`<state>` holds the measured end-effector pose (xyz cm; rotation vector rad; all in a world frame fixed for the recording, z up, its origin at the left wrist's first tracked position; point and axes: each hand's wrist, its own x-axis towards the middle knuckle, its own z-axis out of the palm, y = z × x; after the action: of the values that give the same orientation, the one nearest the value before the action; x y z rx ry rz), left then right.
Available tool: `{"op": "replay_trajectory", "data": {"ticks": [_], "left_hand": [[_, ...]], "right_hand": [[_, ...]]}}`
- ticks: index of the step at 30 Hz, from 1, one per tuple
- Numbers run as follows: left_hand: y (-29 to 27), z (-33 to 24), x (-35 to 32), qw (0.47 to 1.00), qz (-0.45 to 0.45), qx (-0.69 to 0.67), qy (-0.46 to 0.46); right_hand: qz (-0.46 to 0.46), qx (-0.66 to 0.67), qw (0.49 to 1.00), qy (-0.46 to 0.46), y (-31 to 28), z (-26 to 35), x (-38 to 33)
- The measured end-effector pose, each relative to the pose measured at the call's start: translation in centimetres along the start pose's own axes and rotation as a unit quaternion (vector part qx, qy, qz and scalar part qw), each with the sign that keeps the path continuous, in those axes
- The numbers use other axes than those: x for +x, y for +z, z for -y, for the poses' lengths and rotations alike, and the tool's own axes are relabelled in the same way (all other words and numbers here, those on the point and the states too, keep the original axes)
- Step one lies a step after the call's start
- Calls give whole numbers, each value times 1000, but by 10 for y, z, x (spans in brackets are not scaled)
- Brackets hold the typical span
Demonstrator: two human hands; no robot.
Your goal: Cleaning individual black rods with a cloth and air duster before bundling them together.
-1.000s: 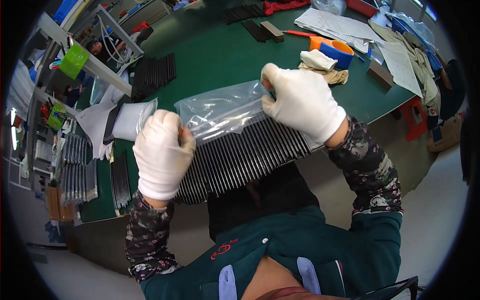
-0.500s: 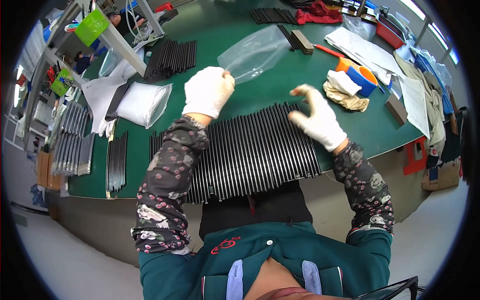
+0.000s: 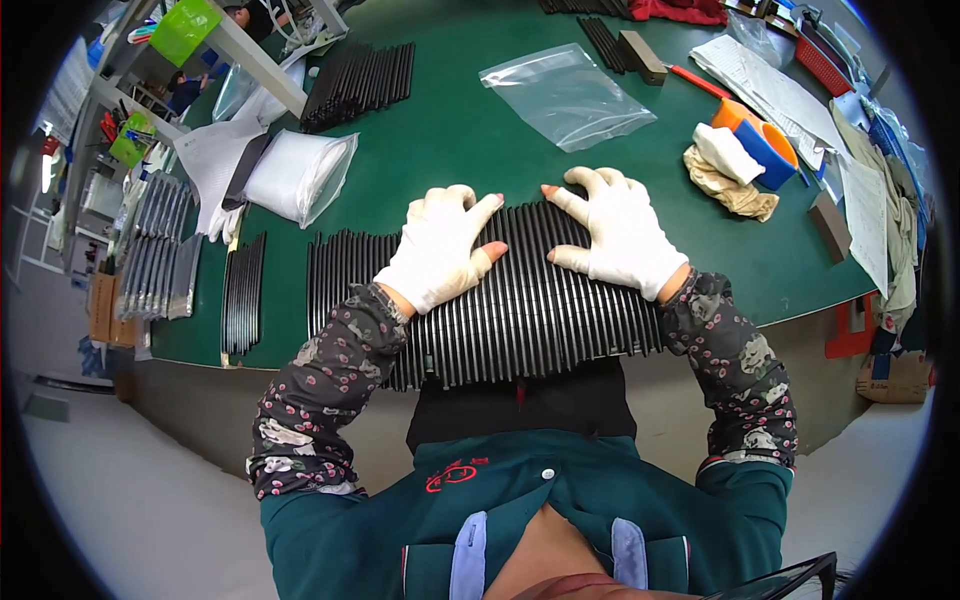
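Note:
A long row of thin black rods (image 3: 510, 325) lies side by side along the near table edge, their near ends jutting past it. On the left-middle of the row rests my left hand (image 3: 437, 250), in a white glove with bare fingertips, thumb and fingers spread. My right hand (image 3: 630, 235), gloved alike, lies over the right part with its thumb and fingers apart. Neither hand grips a rod. Beyond the hands, a clear plastic bag (image 3: 570, 100) lies flat on the green table (image 3: 430, 150).
Further rods sit in a small group (image 3: 243, 300) at left and a dark pile (image 3: 360, 85) at far left. Near them is a filled clear bag (image 3: 298, 178). To the right are an orange-and-blue tape dispenser (image 3: 765, 150), a cloth (image 3: 735, 185), papers (image 3: 770, 90) and a brown block (image 3: 830, 226).
My left hand has let go of the clear bag, now flat farther right, and come down onto the rods. My right hand has moved left onto the row. The view has shifted slightly.

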<state>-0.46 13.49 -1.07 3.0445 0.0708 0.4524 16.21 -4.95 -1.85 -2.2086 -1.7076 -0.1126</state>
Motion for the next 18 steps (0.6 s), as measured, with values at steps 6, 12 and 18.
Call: {"op": "replay_trajectory", "data": {"ticks": [6,12,18], "left_hand": [[0,-11,-3,1000,13,15,-3],[-6,-36,-23,1000,9,-8,3],[-7,-28,-5,999,-12,-41,18]], "right_hand": [[-10,30,1000,-2,-2,6,-8],[-6,42,999,1,-10,19,-36],[-92,100,990,35,-28,26,-56]]}}
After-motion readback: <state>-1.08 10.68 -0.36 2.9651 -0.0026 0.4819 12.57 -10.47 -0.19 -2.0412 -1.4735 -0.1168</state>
